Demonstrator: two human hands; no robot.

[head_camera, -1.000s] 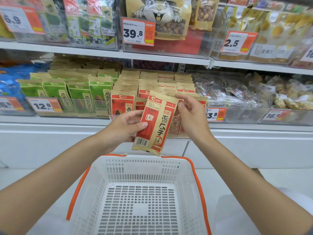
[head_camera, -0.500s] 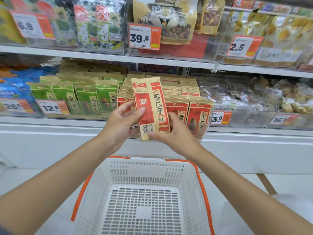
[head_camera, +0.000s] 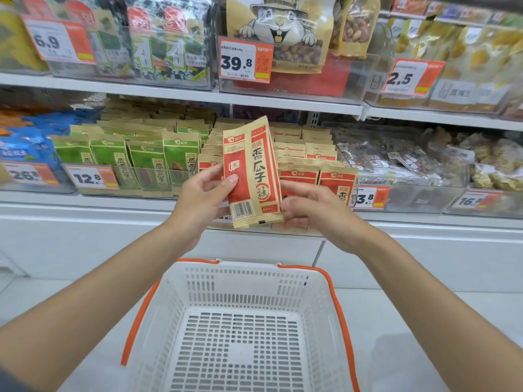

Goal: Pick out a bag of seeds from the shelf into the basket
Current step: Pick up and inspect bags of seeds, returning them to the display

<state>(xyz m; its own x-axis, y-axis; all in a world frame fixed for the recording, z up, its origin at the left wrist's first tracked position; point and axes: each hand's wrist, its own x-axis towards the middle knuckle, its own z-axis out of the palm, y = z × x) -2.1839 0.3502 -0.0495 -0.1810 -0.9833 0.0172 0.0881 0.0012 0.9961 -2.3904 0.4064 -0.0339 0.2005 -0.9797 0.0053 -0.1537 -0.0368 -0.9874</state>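
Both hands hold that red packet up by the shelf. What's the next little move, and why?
Probably lower the red seed bag into the white basket and let go: left hand and right hand both pinch it upright, already off the shelf, and the basket sits just below.

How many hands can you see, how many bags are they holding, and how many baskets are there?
Hands: 2 (left hand, right hand)
Red seed bag, held by both hands: 1
White basket: 1
Total: 4
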